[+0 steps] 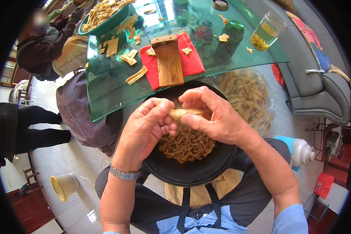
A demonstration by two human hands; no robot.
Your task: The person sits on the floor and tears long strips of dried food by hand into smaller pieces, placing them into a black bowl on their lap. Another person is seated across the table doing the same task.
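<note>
Head view, only view. The left hand [146, 117] pinches one end of a pale yellow strip [181, 112] between thumb and fingers, its remaining fingers curled in. The right hand [218, 117] is cupped at the strip's other end, thumb laid against it, index finger arched above; whether the fingers behind close on the strip cannot be told.

Position of strip: held above the black tub [183, 181], apart from the heap of short brown pieces [187, 148] inside it. Beyond the tub, a wooden block [168, 64] rests on a red cloth [195, 62] at the edge of the glass table [119, 95]. A clear bag [247, 95] of similar strips lies to the right.

Step in hand, as judged: working a single strip between both hands; bending, twisting or breaking is indistinguishable here. Next move, as judged: calls for a secure hold at both ends, the right grip being the less certain, with the strip kept over the tub's opening.
</note>
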